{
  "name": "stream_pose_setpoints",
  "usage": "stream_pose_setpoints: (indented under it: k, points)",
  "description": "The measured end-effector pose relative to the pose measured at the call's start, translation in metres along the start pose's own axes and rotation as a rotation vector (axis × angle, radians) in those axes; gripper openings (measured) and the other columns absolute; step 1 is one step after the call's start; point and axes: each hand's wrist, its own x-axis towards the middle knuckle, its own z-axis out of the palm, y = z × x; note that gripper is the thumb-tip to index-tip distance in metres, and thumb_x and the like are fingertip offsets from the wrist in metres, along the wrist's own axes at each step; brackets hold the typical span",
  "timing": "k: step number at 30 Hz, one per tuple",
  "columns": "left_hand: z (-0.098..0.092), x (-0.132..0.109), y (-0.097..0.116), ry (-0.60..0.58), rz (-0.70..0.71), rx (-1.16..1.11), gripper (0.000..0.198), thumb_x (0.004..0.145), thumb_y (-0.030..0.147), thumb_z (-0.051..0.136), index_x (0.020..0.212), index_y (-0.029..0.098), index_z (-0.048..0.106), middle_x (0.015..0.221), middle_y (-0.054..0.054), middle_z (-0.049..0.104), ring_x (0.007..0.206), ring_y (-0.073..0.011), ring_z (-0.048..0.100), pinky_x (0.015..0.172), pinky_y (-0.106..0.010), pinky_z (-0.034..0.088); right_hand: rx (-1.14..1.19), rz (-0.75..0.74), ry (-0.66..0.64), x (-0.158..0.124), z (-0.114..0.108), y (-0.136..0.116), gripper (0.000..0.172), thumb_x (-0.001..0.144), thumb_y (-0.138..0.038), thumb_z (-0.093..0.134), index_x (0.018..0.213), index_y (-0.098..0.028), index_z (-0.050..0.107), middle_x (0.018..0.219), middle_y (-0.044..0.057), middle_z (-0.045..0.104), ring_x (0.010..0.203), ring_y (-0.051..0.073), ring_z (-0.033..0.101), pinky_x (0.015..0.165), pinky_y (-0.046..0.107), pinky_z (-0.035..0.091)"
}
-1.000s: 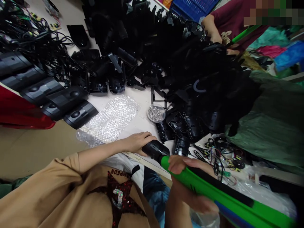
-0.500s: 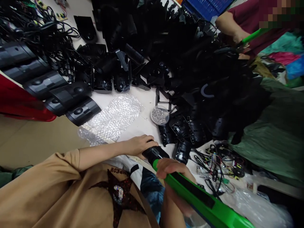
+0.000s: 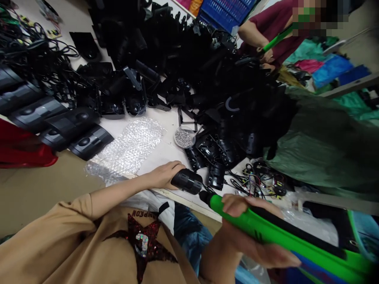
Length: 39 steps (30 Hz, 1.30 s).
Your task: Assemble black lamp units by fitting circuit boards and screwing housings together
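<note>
My left hand (image 3: 166,174) is closed around the left end of a black plastic housing (image 3: 187,181), holding it by the table's front edge. In my right hand (image 3: 237,225) is a green electric screwdriver (image 3: 284,232), its body running off toward the lower right. The tool's dark nose (image 3: 205,196) points at the right end of the housing; whether they touch I cannot make out. Just beyond the housing stands a round dish (image 3: 184,138) of small silver screws. More black housings (image 3: 216,176) lie right of the dish.
Bubble wrap (image 3: 130,144) lies on the white table, left of the dish. Black shells (image 3: 91,140) line the left edge above a red bin (image 3: 26,146). Dark parts are heaped behind. Wires (image 3: 260,179) and a green sack (image 3: 319,146) are at right. A co-worker's hand (image 3: 268,55) holds another green tool.
My right hand has drawn the screwdriver right, opening space between it and the housing, which shows more now. The camera view has shifted, so the table's contents appear further left.
</note>
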Motion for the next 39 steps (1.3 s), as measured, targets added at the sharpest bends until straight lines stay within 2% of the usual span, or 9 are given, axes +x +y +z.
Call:
stream_pose_setpoints:
  k: [5, 9, 13, 15, 20, 26, 34, 39]
  points:
    - [-0.001, 0.001, -0.001, -0.010, -0.004, -0.023, 0.067, 0.068, 0.032, 0.070, 0.125, 0.018, 0.036, 0.124, -0.014, 0.044, 0.109, -0.0250, 0.048, 0.091, -0.037, 0.044, -0.018, -0.014, 0.035, -0.010, -0.021, 0.001, 0.051, 0.076, -0.063, 0.041, 0.093, -0.018, 0.060, 0.053, -0.003, 0.052, 0.042, 0.015, 0.046, 0.046, 0.032, 0.038]
    - [-0.002, 0.002, 0.001, -0.016, -0.011, -0.018, 0.067, 0.068, 0.032, 0.070, 0.125, 0.018, 0.036, 0.123, -0.014, 0.045, 0.110, -0.0249, 0.048, 0.091, -0.037, 0.044, -0.001, 0.003, 0.052, -0.021, -0.020, 0.014, 0.051, 0.074, -0.063, 0.047, 0.094, -0.017, 0.059, 0.055, -0.002, 0.055, 0.044, 0.016, 0.049, 0.049, 0.033, 0.041]
    - [0.000, 0.001, 0.001, -0.012, -0.022, 0.003, 0.068, 0.067, 0.031, 0.070, 0.125, 0.019, 0.036, 0.123, -0.013, 0.045, 0.110, -0.0251, 0.048, 0.092, -0.037, 0.043, 0.045, 0.140, 0.002, -0.024, -0.017, 0.021, 0.047, 0.069, -0.062, 0.056, 0.087, -0.018, 0.058, 0.055, -0.003, 0.056, 0.046, 0.016, 0.051, 0.051, 0.033, 0.042]
    - [0.001, 0.000, 0.000, -0.007, -0.007, 0.028, 0.066, 0.067, 0.031, 0.069, 0.124, 0.019, 0.038, 0.123, -0.014, 0.045, 0.110, -0.0255, 0.048, 0.092, -0.037, 0.043, 0.072, 0.190, -0.021, -0.025, -0.017, 0.024, 0.048, 0.067, -0.063, 0.058, 0.085, -0.019, 0.058, 0.055, -0.003, 0.056, 0.047, 0.016, 0.051, 0.051, 0.032, 0.042]
    - [0.000, 0.000, 0.001, -0.023, 0.008, 0.062, 0.060, 0.070, 0.034, 0.067, 0.122, 0.017, 0.041, 0.120, -0.014, 0.046, 0.107, -0.0249, 0.049, 0.091, -0.035, 0.044, 0.104, 0.208, -0.102, -0.024, -0.018, 0.030, 0.054, 0.063, -0.069, 0.059, 0.082, -0.019, 0.060, 0.053, -0.002, 0.057, 0.047, 0.017, 0.053, 0.047, 0.031, 0.043]
    - [0.000, 0.001, 0.000, -0.009, -0.017, 0.026, 0.061, 0.069, 0.034, 0.068, 0.121, 0.018, 0.040, 0.118, -0.012, 0.046, 0.106, -0.0231, 0.049, 0.091, -0.033, 0.044, 0.129, 0.285, -0.086, -0.015, -0.021, 0.035, 0.054, 0.063, -0.069, 0.059, 0.081, -0.019, 0.060, 0.054, -0.002, 0.057, 0.049, 0.016, 0.053, 0.049, 0.030, 0.043]
    - [0.003, -0.003, -0.001, 0.008, -0.042, -0.001, 0.067, 0.069, 0.034, 0.069, 0.125, 0.018, 0.036, 0.123, -0.013, 0.044, 0.112, -0.0235, 0.047, 0.095, -0.035, 0.042, 0.064, 0.182, 0.051, -0.021, -0.013, 0.038, 0.046, 0.071, -0.060, 0.056, 0.090, -0.019, 0.060, 0.054, -0.003, 0.056, 0.048, 0.015, 0.052, 0.052, 0.030, 0.043]
    - [-0.001, -0.005, 0.001, -0.037, -0.081, -0.046, 0.072, 0.067, 0.034, 0.072, 0.127, 0.021, 0.034, 0.124, -0.011, 0.044, 0.111, -0.0252, 0.048, 0.092, -0.037, 0.043, 0.100, 0.121, 0.081, 0.000, -0.028, 0.024, 0.050, 0.076, -0.062, 0.044, 0.092, -0.017, 0.060, 0.052, -0.002, 0.055, 0.045, 0.015, 0.048, 0.050, 0.031, 0.041]
